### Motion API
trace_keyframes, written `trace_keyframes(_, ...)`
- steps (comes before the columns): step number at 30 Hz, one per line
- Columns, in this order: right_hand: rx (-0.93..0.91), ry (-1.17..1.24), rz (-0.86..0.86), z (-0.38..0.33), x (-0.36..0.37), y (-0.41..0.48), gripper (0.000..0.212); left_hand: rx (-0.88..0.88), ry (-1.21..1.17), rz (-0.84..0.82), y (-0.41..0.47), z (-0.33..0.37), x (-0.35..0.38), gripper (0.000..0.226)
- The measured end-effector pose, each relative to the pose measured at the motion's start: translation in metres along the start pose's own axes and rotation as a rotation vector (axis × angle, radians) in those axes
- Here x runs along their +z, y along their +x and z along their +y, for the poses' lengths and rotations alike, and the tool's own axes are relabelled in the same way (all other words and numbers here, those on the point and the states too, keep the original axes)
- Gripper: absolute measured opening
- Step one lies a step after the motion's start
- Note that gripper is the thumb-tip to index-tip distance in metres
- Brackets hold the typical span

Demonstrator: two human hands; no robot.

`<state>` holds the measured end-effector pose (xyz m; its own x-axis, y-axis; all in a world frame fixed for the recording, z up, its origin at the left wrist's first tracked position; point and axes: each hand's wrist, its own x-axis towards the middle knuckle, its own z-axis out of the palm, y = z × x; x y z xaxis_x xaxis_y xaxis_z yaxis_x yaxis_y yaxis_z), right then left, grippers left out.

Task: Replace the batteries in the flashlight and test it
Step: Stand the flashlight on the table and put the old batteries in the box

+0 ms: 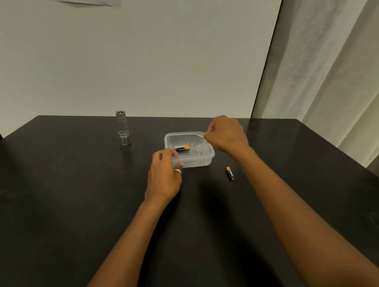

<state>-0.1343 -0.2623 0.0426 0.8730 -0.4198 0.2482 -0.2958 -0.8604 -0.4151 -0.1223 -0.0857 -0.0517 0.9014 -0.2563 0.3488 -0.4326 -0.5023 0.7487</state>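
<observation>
While the tub (195,162) is held: left hand (163,169) has its fingers curled round the near-left corner; right hand (226,134) pinches the far-right rim.
Battery in tub (182,147): lies flat; best to steady the tub with the left hand and lift the battery out with the right.
Loose battery (230,173): on the bench (73,202), near the tub.
Flashlight (122,128): upright, well apart, untouched.

Worktop (73,202): matt black, faint smudges. Flashlight (122,127): silvery metal, ribbed, slight sheen. Box (206,159): clear plastic, smooth, bit cloudy. Battery in box (182,147) & battery on worktop (230,173): glossy black wrap, copper-orange end. Ring (178,171): shiny metal. Curtain (338,57): pale cloth, soft folds. Wall (151,54): matt paint.
</observation>
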Motion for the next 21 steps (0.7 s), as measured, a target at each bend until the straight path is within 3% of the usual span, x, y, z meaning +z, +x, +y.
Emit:
trace_keyframes(7,0.117,-0.100,-0.108,0.049,-0.014,-0.041,0.019,-0.015,0.015,-0.014,-0.001,0.001,0.000,0.024)
trace_keyframes(13,0.119,-0.161,-0.191,0.059,-0.003,-0.059,0.033,-0.015,0.030,-0.014,-0.003,0.001,-0.001,0.025)
trace_keyframes(21,0.054,-0.201,-0.173,0.047,-0.001,-0.062,0.010,-0.027,0.018,-0.014,-0.002,0.004,-0.001,0.026)
